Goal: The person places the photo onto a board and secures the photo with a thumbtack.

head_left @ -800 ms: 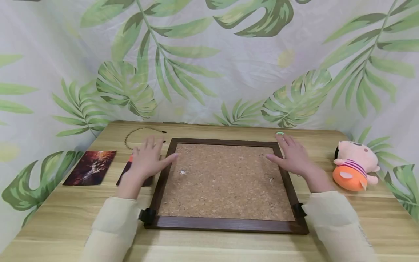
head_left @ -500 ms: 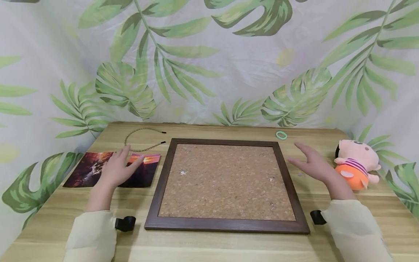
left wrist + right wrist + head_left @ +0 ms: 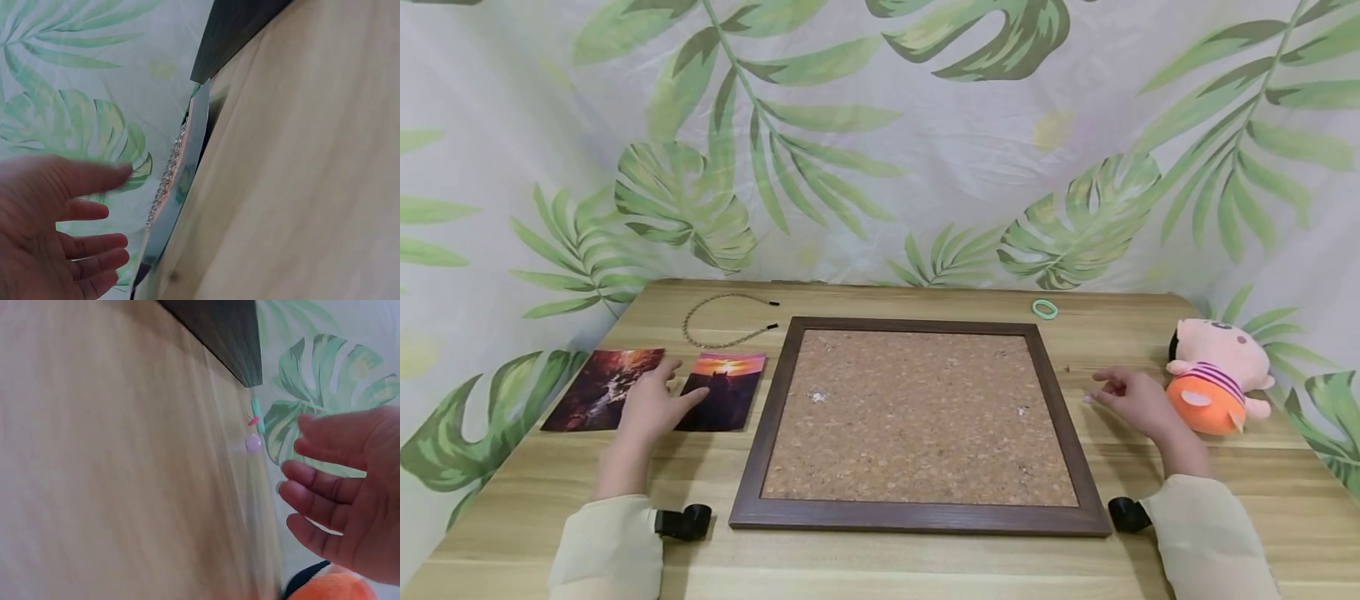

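My left hand hovers over or between two photo prints, with nothing gripped. One is a dark red forest-like print; the other is a sunset print. In the left wrist view, the left hand's fingers are loosely bent beside a curved print edge. At the right, my right hand has loosely bent fingers near a small lilac pin. A pink pushpin lies beyond it. Between the hands lies a cork board in a dark brown frame.
A twisted cord-like necklace or bracelet with dark ends lies behind the prints. A pale green ring sits at the back right. To the right hand's right lies a pink and orange plush toy. A leaf-patterned curtain hangs behind the table.
Both hands have left the frame's sides and spread outward, the left to the prints, the right toward the small lilac pin. The right fingers have bent more. The board has stayed in place.
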`<state>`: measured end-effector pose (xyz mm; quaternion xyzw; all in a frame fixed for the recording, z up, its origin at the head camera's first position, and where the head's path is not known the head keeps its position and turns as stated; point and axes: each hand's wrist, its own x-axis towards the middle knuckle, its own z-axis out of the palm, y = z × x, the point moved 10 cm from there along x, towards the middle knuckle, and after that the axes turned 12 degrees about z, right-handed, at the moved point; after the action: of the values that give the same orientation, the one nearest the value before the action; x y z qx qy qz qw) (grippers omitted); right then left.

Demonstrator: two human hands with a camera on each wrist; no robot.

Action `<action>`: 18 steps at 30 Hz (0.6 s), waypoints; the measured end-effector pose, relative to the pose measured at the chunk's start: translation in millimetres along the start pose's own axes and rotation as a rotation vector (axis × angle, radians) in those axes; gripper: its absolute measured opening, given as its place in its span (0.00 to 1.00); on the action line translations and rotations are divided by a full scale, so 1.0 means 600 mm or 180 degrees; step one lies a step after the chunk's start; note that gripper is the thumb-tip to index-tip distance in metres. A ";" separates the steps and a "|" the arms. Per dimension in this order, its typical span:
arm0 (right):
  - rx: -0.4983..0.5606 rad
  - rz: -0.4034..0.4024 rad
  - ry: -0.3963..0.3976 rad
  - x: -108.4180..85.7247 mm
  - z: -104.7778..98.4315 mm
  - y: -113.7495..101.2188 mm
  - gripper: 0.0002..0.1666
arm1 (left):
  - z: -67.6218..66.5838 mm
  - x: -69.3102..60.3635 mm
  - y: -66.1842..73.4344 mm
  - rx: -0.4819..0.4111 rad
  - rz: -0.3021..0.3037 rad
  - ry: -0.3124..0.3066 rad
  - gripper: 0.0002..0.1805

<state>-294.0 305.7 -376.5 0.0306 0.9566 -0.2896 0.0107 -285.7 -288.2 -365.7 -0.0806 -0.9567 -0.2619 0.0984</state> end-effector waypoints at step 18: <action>0.0607 -0.0014 0.0360 -0.001 0.018 0.043 0.12 | 0.021 -0.005 -0.011 0.0116 0.0071 0.0021 0.27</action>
<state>-291.6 321.0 -399.8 0.0456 0.9238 -0.3771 -0.0469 -285.7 -287.7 -380.3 -0.0885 -0.9600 -0.2437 0.1059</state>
